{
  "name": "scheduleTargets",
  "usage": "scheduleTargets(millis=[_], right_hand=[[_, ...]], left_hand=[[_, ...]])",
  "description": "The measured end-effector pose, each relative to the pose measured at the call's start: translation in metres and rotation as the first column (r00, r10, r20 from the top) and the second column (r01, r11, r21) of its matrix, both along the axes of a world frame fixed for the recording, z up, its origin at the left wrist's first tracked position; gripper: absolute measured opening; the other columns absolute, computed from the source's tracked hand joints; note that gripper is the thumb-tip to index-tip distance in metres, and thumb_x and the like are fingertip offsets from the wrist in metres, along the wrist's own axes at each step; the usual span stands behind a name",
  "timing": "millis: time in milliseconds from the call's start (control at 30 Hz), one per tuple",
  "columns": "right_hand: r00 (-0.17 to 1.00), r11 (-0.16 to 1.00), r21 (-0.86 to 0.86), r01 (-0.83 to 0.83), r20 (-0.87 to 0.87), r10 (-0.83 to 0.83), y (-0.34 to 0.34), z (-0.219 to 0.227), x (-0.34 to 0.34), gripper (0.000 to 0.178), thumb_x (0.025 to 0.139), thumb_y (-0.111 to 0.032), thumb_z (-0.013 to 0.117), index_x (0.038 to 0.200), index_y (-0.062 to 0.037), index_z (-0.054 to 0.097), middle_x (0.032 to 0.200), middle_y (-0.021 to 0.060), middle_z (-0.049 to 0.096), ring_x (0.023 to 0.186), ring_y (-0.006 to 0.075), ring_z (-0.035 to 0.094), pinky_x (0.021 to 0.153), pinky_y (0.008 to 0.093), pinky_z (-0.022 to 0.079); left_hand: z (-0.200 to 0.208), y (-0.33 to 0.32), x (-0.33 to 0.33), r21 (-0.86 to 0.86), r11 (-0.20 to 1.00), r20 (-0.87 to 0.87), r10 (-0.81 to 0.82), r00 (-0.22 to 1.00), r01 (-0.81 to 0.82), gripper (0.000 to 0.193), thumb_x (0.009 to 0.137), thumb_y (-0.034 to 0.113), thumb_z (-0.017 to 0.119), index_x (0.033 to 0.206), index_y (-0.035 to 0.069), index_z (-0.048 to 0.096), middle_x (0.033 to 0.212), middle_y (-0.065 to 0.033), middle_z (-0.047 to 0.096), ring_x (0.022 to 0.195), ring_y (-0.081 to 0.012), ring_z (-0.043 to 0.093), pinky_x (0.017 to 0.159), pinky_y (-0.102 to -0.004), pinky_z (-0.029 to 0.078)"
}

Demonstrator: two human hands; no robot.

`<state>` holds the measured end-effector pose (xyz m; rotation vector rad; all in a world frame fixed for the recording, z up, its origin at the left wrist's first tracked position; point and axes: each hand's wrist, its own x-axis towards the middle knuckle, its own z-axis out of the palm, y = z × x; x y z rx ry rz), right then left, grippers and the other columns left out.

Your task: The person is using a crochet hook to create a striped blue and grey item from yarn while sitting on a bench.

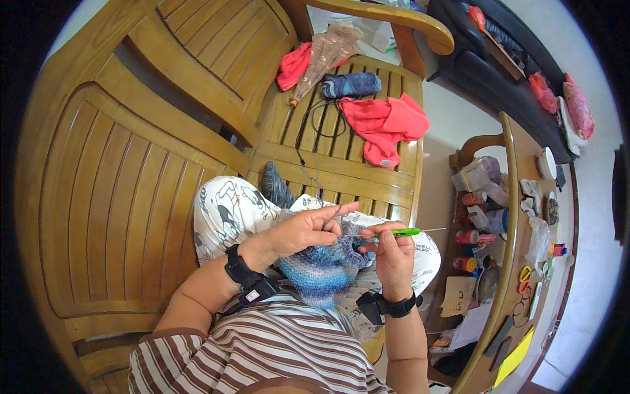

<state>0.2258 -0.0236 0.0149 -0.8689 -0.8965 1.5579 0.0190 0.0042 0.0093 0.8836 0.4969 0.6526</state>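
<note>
My right hand [392, 256] is closed around a crochet hook [407, 232] with a green handle. A thin metal shaft sticks out from it to the right. Over my lap, my left hand [308, 230] pinches the upper edge of a crocheted piece [321, 276] striped in blue, grey and white. Its index finger points out toward the right, and yarn runs up from near it. The piece hangs below both hands. My fingers hide the hook's working tip and the stitches around it.
On the slatted wooden bench [262, 151] ahead lie a blue-grey yarn skein [351, 85], a pink-red cloth [390, 125] and a folded brown umbrella [325, 56]. At right, a wooden table [512, 262] holds scissors [524, 279], a yellow sheet [515, 358] and jars on its lower shelf.
</note>
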Motion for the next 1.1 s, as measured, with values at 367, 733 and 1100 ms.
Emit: scheduleTargets(millis=[367, 733, 1100], right_hand=[[0.972, 0.967, -0.245, 0.063, -0.204, -0.115, -0.002, -0.002, -0.009, 0.019, 0.089, -0.02, 0.052, 0.096, -0.003, 0.054, 0.088, 0.012, 0.063, 0.083, 0.0191, 0.061, 0.061, 0.0292, 0.054], [0.984, 0.992, 0.127, -0.024, 0.178, 0.001, 0.001, 0.011, 0.005, 0.016, 0.089, -0.014, 0.052, 0.095, 0.0011, 0.053, 0.092, 0.0138, 0.061, 0.088, 0.0226, 0.062, 0.066, 0.0308, 0.054], [0.99, 0.987, -0.144, 0.067, -0.113, -0.084, 0.0, 0.001, -0.012, 0.014, 0.089, -0.018, 0.053, 0.095, -0.0058, 0.056, 0.092, 0.0098, 0.064, 0.085, 0.0159, 0.062, 0.061, 0.0228, 0.049]], left_hand=[[-0.003, 0.0, 0.009, 0.167, 0.983, -0.205, 0.112, 0.972, -0.078, 0.069, 0.082, 0.003, 0.056, 0.14, 0.004, 0.02, 0.081, 0.0028, 0.048, 0.075, -0.0035, 0.043, 0.069, -0.0161, 0.036], [0.007, 0.003, -0.001, 0.046, 0.999, -0.036, 0.016, 0.999, -0.015, 0.065, 0.082, 0.003, 0.055, 0.139, 0.003, 0.022, 0.082, 0.0032, 0.047, 0.073, -0.0042, 0.042, 0.069, -0.0166, 0.037], [0.011, -0.015, 0.02, 0.472, 0.854, -0.32, 0.396, 0.861, -0.218, 0.061, 0.08, -0.001, 0.056, 0.135, 0.006, 0.032, 0.095, -0.0031, 0.06, 0.082, -0.0045, 0.052, 0.078, -0.0223, 0.042]])
